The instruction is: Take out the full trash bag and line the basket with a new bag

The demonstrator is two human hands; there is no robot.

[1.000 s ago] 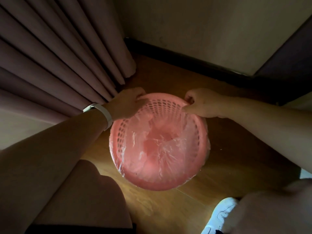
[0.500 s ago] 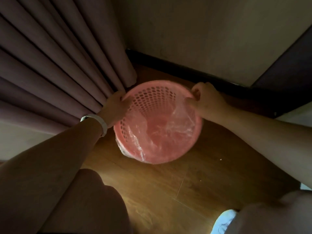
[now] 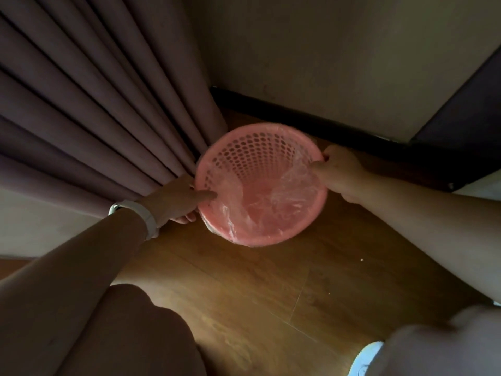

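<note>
Pink is the colour that fills the middle of the head view: a pink round plastic basket (image 3: pixel 254 156) with many small holes in its wall. It sits low over the brown wooden floor (image 3: pixel 257 289), tipped so its mouth faces up at us. I cannot tell if it rests on the floor or hangs a little above it. Its left side is just beside the dark purple folded curtain (image 3: pixel 95 104).

Inside it lies a clear thin plastic bag (image 3: pixel 287 185), crinkly and shiny. The bag covers the bottom and the near and right sides. The far wall with the holes looks bare, so I think the bag is not pulled over the whole rim yet.

The left hand (image 3: pixel 176 202), with a white wristband (image 3: pixel 146 215), has its grip on the left rim, thumb laid over the edge and fingers curled under. The right hand (image 3: pixel 339 169) has its grip pinching the right rim, thumb on top where the bag meets it.

The basket should be light and stiff, so the rim is a good place to hold. The bag is soft, thin and slippery. It could slide down or tear if tugged hard. Best to take its loose edge and stretch it gently over the far rim.
</note>
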